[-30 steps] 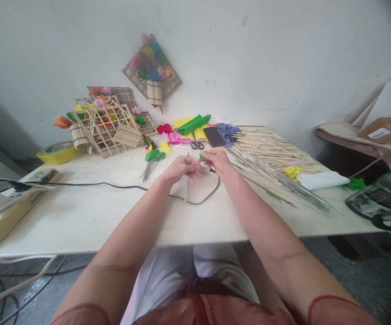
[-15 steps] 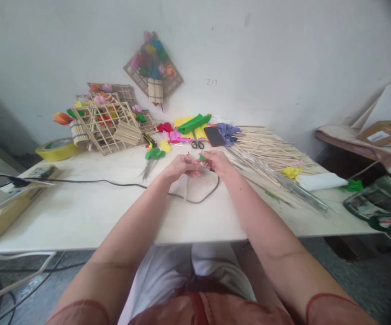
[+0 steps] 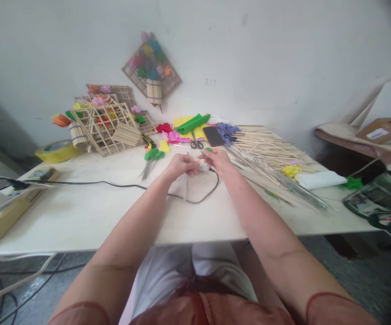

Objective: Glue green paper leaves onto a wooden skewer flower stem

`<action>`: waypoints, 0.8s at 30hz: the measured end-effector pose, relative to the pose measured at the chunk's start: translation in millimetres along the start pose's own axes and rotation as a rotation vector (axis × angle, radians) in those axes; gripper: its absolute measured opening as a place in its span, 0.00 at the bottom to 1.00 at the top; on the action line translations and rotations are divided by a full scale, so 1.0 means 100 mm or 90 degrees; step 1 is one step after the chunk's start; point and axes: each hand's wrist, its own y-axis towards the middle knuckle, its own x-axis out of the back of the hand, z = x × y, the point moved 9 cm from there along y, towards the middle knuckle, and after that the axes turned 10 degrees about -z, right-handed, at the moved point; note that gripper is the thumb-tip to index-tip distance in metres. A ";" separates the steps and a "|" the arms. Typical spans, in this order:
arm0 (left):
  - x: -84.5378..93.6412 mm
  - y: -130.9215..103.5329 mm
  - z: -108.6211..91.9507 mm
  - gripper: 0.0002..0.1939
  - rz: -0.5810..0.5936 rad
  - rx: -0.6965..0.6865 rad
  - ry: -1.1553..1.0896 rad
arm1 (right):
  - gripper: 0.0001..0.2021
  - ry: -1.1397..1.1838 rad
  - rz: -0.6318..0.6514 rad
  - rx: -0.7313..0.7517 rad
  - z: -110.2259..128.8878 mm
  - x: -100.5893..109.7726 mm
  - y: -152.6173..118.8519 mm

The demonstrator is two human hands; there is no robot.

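Note:
My left hand (image 3: 182, 166) is closed in a pinch above the middle of the table. What its fingertips hold is too small and blurred to make out. Close beside it, my right hand (image 3: 218, 161) pinches a small green paper piece (image 3: 208, 149) between thumb and fingers. A black cable (image 3: 200, 201) loops on the table below both hands, its end running up under the right hand. Left of my hands lies a bunch of wire stems with green paper tops (image 3: 154, 155). Scissors (image 3: 197, 145) lie just beyond my fingers.
Stick lattices with paper flowers (image 3: 103, 126), yellow tape (image 3: 58, 150) and a power strip (image 3: 16, 198) stand left. Green paper (image 3: 193, 123) and a phone (image 3: 213, 136) lie at the back. Thin sticks (image 3: 263, 144) and metal wires (image 3: 296, 192) spread right.
The green paper piece in my right hand has moved slightly up and to the right, away from the left fingertips. The left hand has hardly moved.

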 end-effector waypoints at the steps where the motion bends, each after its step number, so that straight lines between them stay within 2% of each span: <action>1: 0.01 0.00 0.00 0.16 -0.003 -0.005 0.003 | 0.14 -0.007 0.014 -0.009 -0.02 -0.01 0.00; 4: 0.00 0.01 0.01 0.16 0.000 -0.014 0.012 | 0.14 -0.029 0.034 -0.001 -0.01 -0.03 -0.01; 7: -0.02 0.02 0.01 0.16 -0.003 -0.035 0.042 | 0.14 -0.039 0.016 0.020 0.01 -0.02 -0.01; 13: 0.08 0.06 -0.06 0.14 -0.071 -0.115 0.195 | 0.15 -0.048 -0.006 0.021 0.02 0.00 -0.01; 20: 0.12 0.10 0.00 0.13 -0.080 -0.106 0.312 | 0.14 -0.029 -0.102 0.054 0.05 0.16 0.04; 24: 0.12 0.08 -0.07 0.11 -0.105 -0.142 0.407 | 0.14 -0.006 -0.134 0.054 0.02 0.21 0.06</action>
